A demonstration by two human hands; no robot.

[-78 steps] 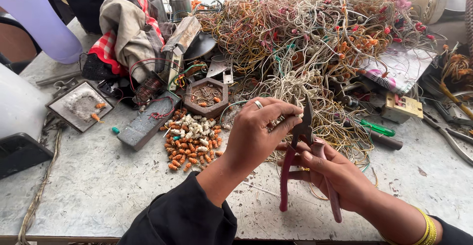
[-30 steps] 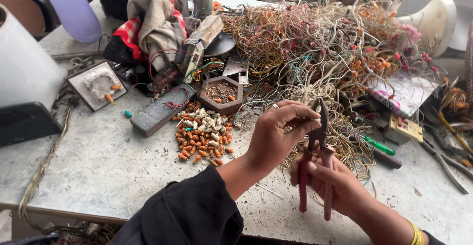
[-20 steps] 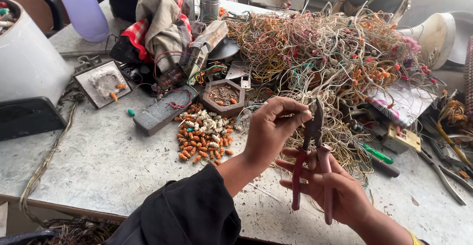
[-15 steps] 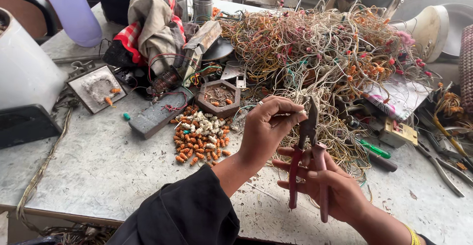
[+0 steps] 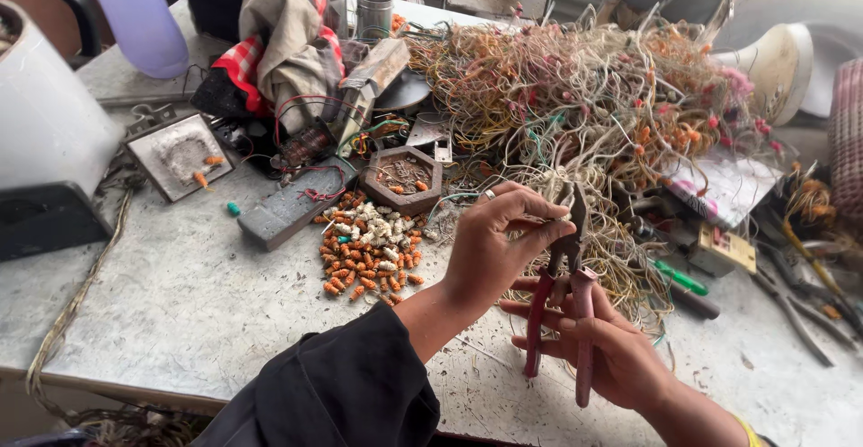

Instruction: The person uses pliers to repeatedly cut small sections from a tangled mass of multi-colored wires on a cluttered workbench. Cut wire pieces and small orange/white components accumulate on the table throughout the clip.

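My right hand (image 5: 604, 344) grips a pair of pliers with red handles (image 5: 564, 299), jaws pointing up. My left hand (image 5: 496, 240) pinches a thin wire (image 5: 539, 221) right at the plier jaws. The wire comes from a big tangled heap of coloured wires (image 5: 593, 97) just behind both hands. To the left of my hands a small pile of orange and white wire connectors (image 5: 370, 247) lies on the grey worktop (image 5: 180, 303).
A hexagonal wooden dish (image 5: 404, 176) sits behind the connector pile, beside a grey bar (image 5: 289, 204) and a square plate (image 5: 178, 155). Crumpled cloth (image 5: 283, 34) and metal cans (image 5: 373, 11) stand at the back. A green-handled screwdriver (image 5: 679, 278) and other tools lie right. A white appliance (image 5: 45, 132) stands far left.
The view has shifted slightly. My hands stay together at the heap's edge, the left still feeding wire to the plier jaws, the pliers held nearly the same.
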